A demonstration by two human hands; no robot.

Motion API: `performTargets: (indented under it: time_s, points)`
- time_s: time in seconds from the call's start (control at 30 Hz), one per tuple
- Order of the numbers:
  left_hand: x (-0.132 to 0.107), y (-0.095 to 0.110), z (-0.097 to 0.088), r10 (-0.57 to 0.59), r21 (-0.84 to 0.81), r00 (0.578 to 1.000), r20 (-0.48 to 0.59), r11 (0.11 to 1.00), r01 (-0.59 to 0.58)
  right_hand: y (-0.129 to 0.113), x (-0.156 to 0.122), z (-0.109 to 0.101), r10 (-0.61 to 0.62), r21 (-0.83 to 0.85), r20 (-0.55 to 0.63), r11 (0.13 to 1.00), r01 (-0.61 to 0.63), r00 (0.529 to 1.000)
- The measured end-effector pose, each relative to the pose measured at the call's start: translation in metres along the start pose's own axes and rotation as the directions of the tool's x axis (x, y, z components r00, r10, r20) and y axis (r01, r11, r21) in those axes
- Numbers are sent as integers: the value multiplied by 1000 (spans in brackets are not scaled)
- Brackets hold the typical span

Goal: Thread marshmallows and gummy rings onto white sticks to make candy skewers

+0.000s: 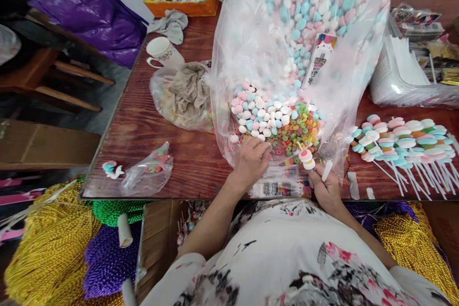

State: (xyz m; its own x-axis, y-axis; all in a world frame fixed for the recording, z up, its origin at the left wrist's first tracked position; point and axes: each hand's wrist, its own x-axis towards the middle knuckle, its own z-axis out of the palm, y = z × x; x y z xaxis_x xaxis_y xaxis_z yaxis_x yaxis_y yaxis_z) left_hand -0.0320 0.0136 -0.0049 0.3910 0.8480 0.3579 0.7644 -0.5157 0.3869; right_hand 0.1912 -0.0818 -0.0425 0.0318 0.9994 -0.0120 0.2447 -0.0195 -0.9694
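My right hand [325,185] is closed around a candy skewer [306,158], a thin white stick with a pink-topped piece and white and yellowish pieces threaded on it. The stick's bare tip points up and left. A white strip [327,171] juts up from between the same fingers. My left hand [252,158] rests at the mouth of a large clear plastic bag [247,52], its fingers bent together; whatever they pinch is hidden. Just beyond it lie pink, white and blue candies [263,117] and small colourful ring candies [297,129].
Finished-looking candy skewers [405,138] are heaped at the right. Behind them stands a clear plastic box [401,93]. On the left are a white mug [165,52], a bag with a brown cloth [190,91], and a small bag [150,169]. An orange tray [182,7] sits at the back.
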Motion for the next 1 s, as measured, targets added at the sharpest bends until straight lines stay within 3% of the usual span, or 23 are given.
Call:
performTargets:
  time_s: [0.1,0.2,0.27,0.33,0.37,0.43,0.5,0.57,0.67,0.77,0.83,0.9,0.97,1.0]
  points:
    - [21,2,0,-30,170,989,147,985,5,1,1,2,-14,-17,10,1000,14,1000]
    - [31,3,7,-78,186,976,202,982,40,-1,4,3,-67,-76,34,995,70,997]
    - [30,2,10,-84,53,983,163,996,76,-4,5,1,-113,-120,67,985,121,991]
    - [26,0,8,-142,-212,985,94,964,159,-7,6,0,-152,-156,127,973,171,980]
    - [23,-1,5,-210,-379,974,86,897,227,-8,6,-1,-166,-173,159,966,192,973]
    - [18,1,-5,-369,-678,913,173,628,382,-10,7,0,-189,-200,210,952,232,959]
    - [14,4,-14,-448,-825,832,327,294,483,-10,7,1,-217,-205,227,942,264,950]
    - [10,8,-19,-447,-867,790,420,62,495,-11,8,3,-258,-197,219,933,302,941]
    - [7,12,-17,-434,-883,775,459,-125,453,-12,9,5,-312,-224,206,908,355,928]
    - [3,16,-9,-418,-864,756,504,-239,443,-15,10,5,-329,-282,225,879,385,917]
    - [1,17,-4,-414,-857,751,515,-261,444,-17,10,5,-333,-307,234,866,394,914]
    - [-2,17,0,-424,-869,759,494,-211,448,-20,9,4,-333,-316,235,862,396,913]
    - [-5,13,2,-444,-888,789,424,-34,459,-21,8,2,-320,-323,227,866,381,920]
    - [-6,10,2,-444,-881,819,364,121,457,-20,7,0,-303,-327,218,873,362,928]
